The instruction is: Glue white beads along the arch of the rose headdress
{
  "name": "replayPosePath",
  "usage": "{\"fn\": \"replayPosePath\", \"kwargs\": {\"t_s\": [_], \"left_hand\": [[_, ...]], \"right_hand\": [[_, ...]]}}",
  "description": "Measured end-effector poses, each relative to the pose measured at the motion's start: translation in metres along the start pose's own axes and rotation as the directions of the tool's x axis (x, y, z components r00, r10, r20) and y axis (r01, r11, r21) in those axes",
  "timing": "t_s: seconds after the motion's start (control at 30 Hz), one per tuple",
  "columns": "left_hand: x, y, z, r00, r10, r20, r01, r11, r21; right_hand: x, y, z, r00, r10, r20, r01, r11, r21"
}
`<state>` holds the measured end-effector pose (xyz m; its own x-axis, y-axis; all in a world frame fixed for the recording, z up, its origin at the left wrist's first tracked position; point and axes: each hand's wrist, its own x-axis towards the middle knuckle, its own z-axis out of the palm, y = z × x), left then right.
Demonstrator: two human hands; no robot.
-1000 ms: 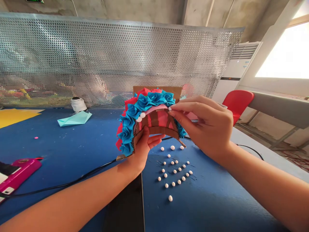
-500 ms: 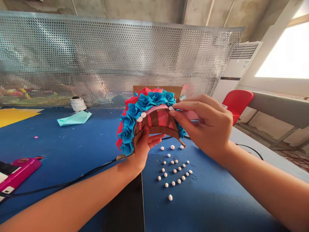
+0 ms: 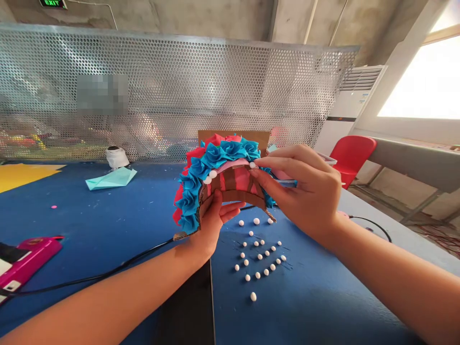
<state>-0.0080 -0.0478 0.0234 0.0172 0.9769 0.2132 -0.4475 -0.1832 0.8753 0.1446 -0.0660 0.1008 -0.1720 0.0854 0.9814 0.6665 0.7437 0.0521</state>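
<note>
1. A person raises a cardboard arch (image 3: pixel 235 196) above a blue worktop (image 3: pixel 330 287), its open underside facing the camera, near the middle of the view.
2. The left hand (image 3: pixel 207 229) supports the arch from below; its grip is closed on the cardboard, thumb against the inner side, other fingers partly hidden behind.
3. The right hand (image 3: pixel 309 187) meets the arch's front edge on the right. Its grip is nearly closed, thumb and forefinger tips at a small white ball (image 3: pixel 252 165); whether they pinch it or only touch it, one cannot tell.
4. Two more white balls (image 3: pixel 210 177) sit side by side on the same edge, toward the left, with a pink strip (image 3: pixel 230 165) running between them and the right fingertips.
5. Blue paper flowers (image 3: pixel 215 155) line the outer curve, red paper flowers (image 3: pixel 196 153) behind them.
6. Loose white balls (image 3: pixel 259 257) lie spread on the worktop below the arch, right of a black panel (image 3: pixel 187 306).
7. To the left are a magenta device (image 3: pixel 39 255), a black cable (image 3: pixel 125 263), a folded teal paper (image 3: pixel 111 179) and yellow paper (image 3: pixel 27 176).
8. A perforated metal screen (image 3: pixel 179 81) stands behind the worktop; at right, a red chair (image 3: pixel 354 154).
</note>
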Motion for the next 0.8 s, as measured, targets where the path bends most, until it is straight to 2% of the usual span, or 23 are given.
{"fn": "replayPosePath", "kwargs": {"t_s": [0.1, 0.53, 0.7, 0.8], "left_hand": [[-0.001, 0.001, 0.001, 1.0, -0.006, -0.03, 0.006, 1.0, 0.005], [0.001, 0.0, -0.001, 1.0, -0.014, 0.008, 0.014, 1.0, -0.005], [0.004, -0.002, -0.004, 0.992, -0.119, -0.047, 0.114, 0.988, -0.101], [0.006, 0.0, -0.004, 0.976, -0.216, -0.024, 0.21, 0.965, -0.158]], "right_hand": [[0.0, -0.001, 0.0, 1.0, 0.012, 0.001, -0.012, 1.0, 0.008], [0.001, 0.001, -0.003, 0.998, 0.059, 0.018, -0.06, 0.998, 0.023], [0.002, 0.015, -0.021, 0.991, 0.132, -0.03, -0.132, 0.991, -0.023], [-0.007, 0.028, -0.036, 0.979, 0.202, -0.021, -0.203, 0.975, -0.087]]}}
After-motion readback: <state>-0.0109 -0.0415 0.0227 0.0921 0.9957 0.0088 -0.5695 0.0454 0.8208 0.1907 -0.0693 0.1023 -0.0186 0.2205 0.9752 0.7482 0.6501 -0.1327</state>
